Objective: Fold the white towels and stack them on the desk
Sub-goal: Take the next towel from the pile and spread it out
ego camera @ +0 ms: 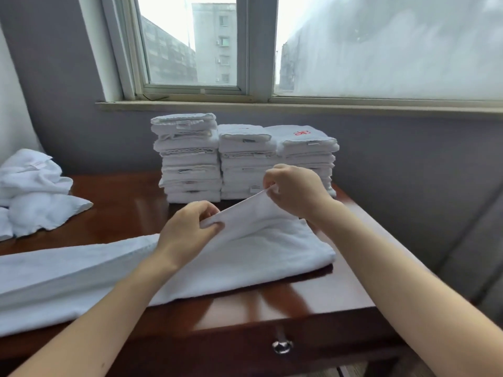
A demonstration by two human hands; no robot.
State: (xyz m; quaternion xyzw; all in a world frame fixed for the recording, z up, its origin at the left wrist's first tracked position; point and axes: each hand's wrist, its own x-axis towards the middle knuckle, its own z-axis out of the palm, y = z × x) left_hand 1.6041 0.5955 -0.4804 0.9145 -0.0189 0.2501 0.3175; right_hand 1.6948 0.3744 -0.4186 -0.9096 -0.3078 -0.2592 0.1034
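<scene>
Towel in hand: I see a long white terry-cloth towel point(89, 270) lying across the front of the desk. It runs off the left side of my view and ends near the desk's right edge.
Towel look: plain white with a soft, slightly fuzzy nap and shallow creases. It lies in more than one layer, and the right end has a rounded, thick fold.
Lifted part: the upper layer's edge at the right end is raised off the rest and stretched taut between the two hands, sloping up to the right.
Left hand: I have the left hand point(187, 227) pinching the lower end of that edge, thumb and curled fingers closed on the cloth.
Right hand: the right hand point(296, 189) pinches the same edge higher up, fingers curled round it, in front of the stacks.
Stacks: three stacks of folded white towels point(245, 161) stand side by side at the back of the desk, touching. The left one is tallest, and the right one's top towel bears a red embroidered mark point(302, 132).
Loose heap: a crumpled heap of white towels point(35, 194) sits at the desk's far left.
Desk: a glossy reddish-brown wooden desk point(272, 308) with a round metal drawer knob point(282, 346) on its front.
</scene>
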